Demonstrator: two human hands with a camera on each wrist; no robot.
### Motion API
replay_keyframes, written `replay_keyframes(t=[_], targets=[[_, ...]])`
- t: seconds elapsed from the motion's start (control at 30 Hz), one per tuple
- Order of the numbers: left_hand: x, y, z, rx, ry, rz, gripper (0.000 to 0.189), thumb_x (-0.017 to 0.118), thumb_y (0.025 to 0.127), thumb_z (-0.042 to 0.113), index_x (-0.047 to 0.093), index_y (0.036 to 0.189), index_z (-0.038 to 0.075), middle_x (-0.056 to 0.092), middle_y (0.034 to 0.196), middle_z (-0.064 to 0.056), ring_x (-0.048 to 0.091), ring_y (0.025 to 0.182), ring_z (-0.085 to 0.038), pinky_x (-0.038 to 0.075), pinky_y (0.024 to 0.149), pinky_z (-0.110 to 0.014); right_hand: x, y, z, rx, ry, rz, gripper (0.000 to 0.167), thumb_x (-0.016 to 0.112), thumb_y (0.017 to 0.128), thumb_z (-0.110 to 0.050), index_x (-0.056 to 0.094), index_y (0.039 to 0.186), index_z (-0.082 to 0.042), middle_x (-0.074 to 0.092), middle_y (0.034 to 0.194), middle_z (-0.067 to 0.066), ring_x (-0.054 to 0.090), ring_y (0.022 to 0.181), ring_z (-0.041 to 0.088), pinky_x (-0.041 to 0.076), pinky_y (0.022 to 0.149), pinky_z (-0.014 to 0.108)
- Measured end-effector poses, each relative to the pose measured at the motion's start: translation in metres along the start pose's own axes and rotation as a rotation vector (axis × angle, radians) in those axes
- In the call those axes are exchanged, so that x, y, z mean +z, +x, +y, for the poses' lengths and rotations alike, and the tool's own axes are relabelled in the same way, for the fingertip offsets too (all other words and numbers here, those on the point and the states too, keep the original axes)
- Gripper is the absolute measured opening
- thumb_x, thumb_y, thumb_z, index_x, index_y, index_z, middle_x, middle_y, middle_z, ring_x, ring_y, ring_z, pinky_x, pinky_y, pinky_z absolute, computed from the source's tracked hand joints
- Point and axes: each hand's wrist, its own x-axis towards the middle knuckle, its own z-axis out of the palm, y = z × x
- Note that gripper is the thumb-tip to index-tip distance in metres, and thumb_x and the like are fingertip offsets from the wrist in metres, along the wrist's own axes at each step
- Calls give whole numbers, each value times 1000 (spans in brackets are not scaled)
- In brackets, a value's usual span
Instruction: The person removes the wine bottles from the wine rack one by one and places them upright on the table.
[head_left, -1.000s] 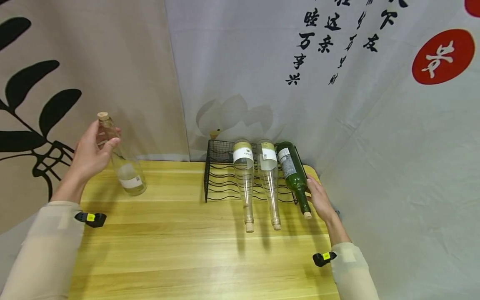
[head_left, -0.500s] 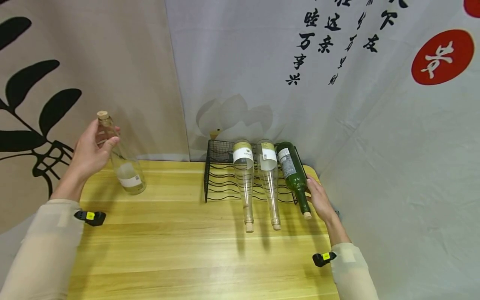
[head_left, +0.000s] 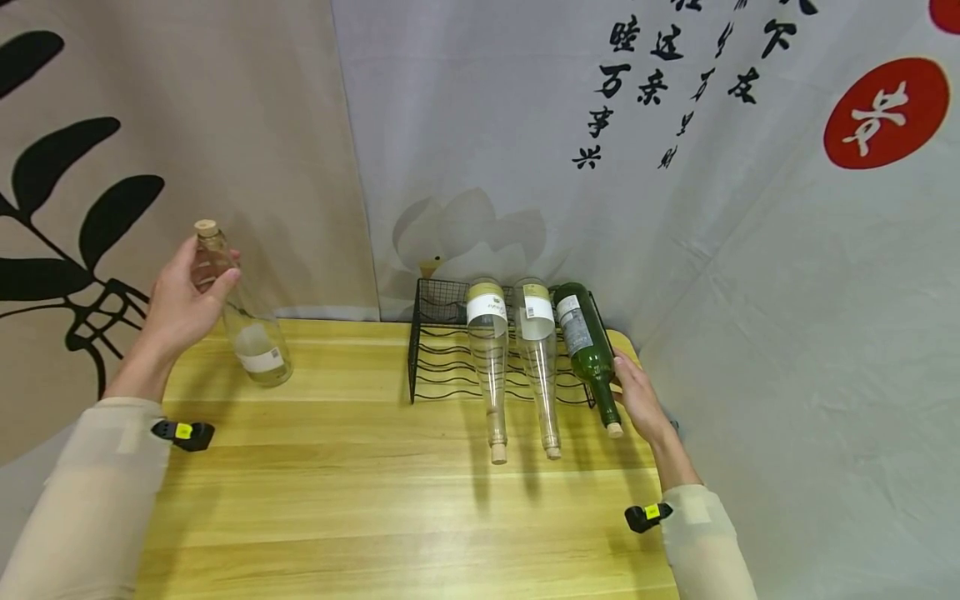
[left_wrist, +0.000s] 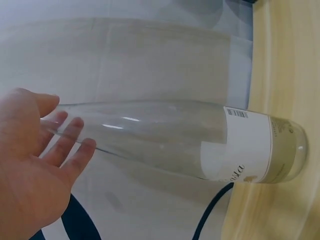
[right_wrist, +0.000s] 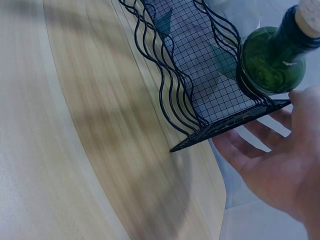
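Observation:
At the left of the head view, my left hand (head_left: 180, 304) grips a clear glass bottle (head_left: 258, 346) round its neck, below the cork. The bottle stands roughly upright, its base at the tabletop; the left wrist view shows its white and olive label (left_wrist: 250, 145). My right hand (head_left: 641, 396) is at the right end of a black wire bottle rack (head_left: 442, 354), fingers (right_wrist: 232, 150) laid along the outside of its end panel. Close beside that hand, a corked green bottle (head_left: 592, 358) lies on the rack. Part of the right thumb is hidden.
Two clear corked bottles, one (head_left: 489, 367) left of the other (head_left: 538, 367), lie on the rack with necks toward me. The rack stands near the back right of the wooden table (head_left: 337, 500). Printed cloth (head_left: 480, 108) hangs behind it and to the right.

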Motion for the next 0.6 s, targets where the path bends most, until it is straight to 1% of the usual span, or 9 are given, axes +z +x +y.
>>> replay_keyframes(t=[0.07,0.1,0.13,0.2,0.27,0.33,0.4,0.47,0.6], targets=[[0,0,0,-1,1,11,53,60,118,30,44,169,25,62,157,-16,57,133,5,52,117,-11,0,0,0,3,4,5,71,27,124,-51,17,182,-11,39,178,29,43,163,51,36,136,73],[1,0,-1,-3,1,15,53,61,118,31,45,169,26,62,157,-15,58,135,2,53,119,-14,-1,0,0,1,1,4,71,26,124,-51,17,182,-11,39,178,29,43,163,50,37,136,73],[1,-1,-1,-10,-1,16,53,61,118,33,45,168,27,61,157,-14,60,139,-3,53,123,-20,-1,0,0,1,0,5,71,26,124,-51,17,182,-11,39,178,29,43,162,50,37,135,73],[1,-2,-1,-30,-4,11,54,62,117,37,45,168,31,59,158,-14,59,151,-20,52,131,-37,0,1,0,1,-2,8,70,26,124,-51,18,182,-11,40,177,28,44,162,49,39,135,71],[1,-3,-1,-56,-14,-3,57,62,116,44,42,169,37,54,164,-17,51,161,-38,46,135,-56,0,1,0,0,-7,9,70,26,124,-51,19,182,-11,41,177,28,46,160,48,40,134,70],[2,-4,-2,-78,-30,-23,63,62,115,49,35,172,43,47,173,-20,41,167,-48,37,137,-69,0,1,0,-2,-12,9,69,25,125,-51,20,182,-12,41,177,28,47,159,46,42,133,69],[2,-5,-3,-89,-42,-37,71,62,114,53,26,175,47,37,182,-21,32,171,-49,30,138,-75,0,1,-1,-4,-15,8,69,25,125,-51,21,182,-12,42,176,28,48,158,46,43,132,69],[2,-6,-4,-94,-48,-48,79,63,114,54,17,178,49,24,188,-18,24,174,-48,24,139,-77,0,1,-1,-3,-15,9,69,25,124,-51,21,182,-12,43,176,27,48,158,45,43,132,68],[2,-9,-5,-104,-52,-61,88,61,114,54,5,180,47,8,192,-11,12,178,-46,16,140,-79,1,-1,-1,-4,-25,12,70,25,124,-51,20,182,-12,43,176,28,48,159,47,44,132,68]])
